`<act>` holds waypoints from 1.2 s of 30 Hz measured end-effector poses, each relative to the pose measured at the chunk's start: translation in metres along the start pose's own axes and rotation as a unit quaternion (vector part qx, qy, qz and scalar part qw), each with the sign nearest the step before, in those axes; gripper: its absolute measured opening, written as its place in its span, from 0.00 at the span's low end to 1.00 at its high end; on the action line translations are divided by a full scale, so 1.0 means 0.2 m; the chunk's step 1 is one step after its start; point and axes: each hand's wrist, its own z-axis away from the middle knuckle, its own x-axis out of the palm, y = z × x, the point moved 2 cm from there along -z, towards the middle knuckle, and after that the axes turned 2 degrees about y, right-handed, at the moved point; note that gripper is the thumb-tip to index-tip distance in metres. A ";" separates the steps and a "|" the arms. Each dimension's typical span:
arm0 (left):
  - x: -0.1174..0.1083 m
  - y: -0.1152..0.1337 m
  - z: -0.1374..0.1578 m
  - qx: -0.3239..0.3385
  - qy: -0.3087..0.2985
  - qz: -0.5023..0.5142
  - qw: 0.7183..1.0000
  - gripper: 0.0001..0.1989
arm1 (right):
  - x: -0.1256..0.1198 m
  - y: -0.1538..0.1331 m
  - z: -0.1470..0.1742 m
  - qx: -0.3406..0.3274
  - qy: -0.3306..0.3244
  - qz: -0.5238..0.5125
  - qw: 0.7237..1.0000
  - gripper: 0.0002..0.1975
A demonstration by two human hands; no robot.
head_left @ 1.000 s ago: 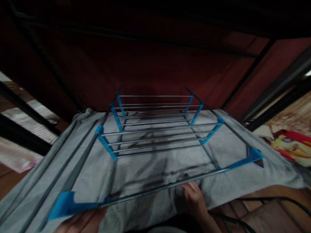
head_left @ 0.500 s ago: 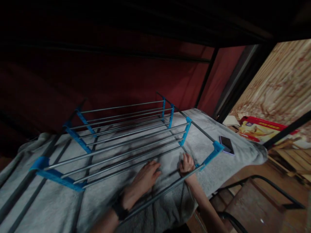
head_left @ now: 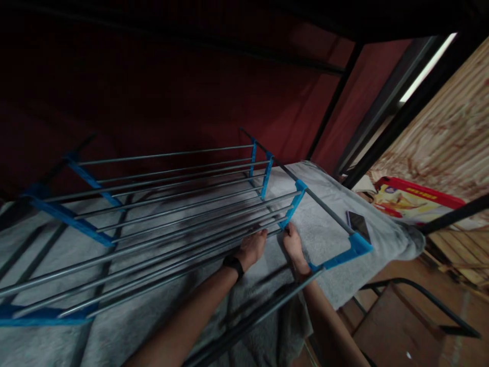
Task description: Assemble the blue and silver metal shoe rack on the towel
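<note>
Nearest, the front bar [head_left: 277, 302] of a metal rack [head_left: 191, 230] runs beneath both forearms to a blue corner piece [head_left: 344, 253]; the rack lies on a grey blanket [head_left: 324, 232]. Beyond that bar, the left hand [head_left: 252, 248], with a dark band [head_left: 234, 267] at its wrist, is at the right end of the lowest rods, fingers bent. The right hand [head_left: 293, 245] is nearer the blue bracket [head_left: 294, 205], just below its lower end, fingers curled; I cannot tell whether either grip is closed on anything. From the hands, the rods' long axis stretches leftward, while the bracket rises forward. Farther right lies a phone [head_left: 359, 226]; behind everything hangs a dark red backdrop [head_left: 191, 102].
</note>
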 end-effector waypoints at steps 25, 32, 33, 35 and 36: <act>0.13 0.06 -0.28 -0.019 0.042 0.134 0.990 0.19 | -0.02 -0.03 -0.01 0.008 -0.008 0.026 1.000 0.18; 0.13 0.06 -0.28 -0.023 0.037 0.133 0.990 0.20 | -0.01 -0.03 0.00 0.017 0.000 0.041 0.999 0.17; 0.13 0.07 -0.28 -0.024 0.038 0.133 0.990 0.20 | -0.01 -0.03 0.00 0.016 0.003 0.042 0.999 0.17; 0.13 0.07 -0.28 -0.025 0.035 0.133 0.990 0.19 | -0.01 -0.04 0.00 0.015 0.008 0.043 0.999 0.17; 0.13 0.07 -0.28 -0.026 0.032 0.132 0.990 0.19 | -0.01 -0.04 0.00 0.013 0.008 0.042 0.999 0.17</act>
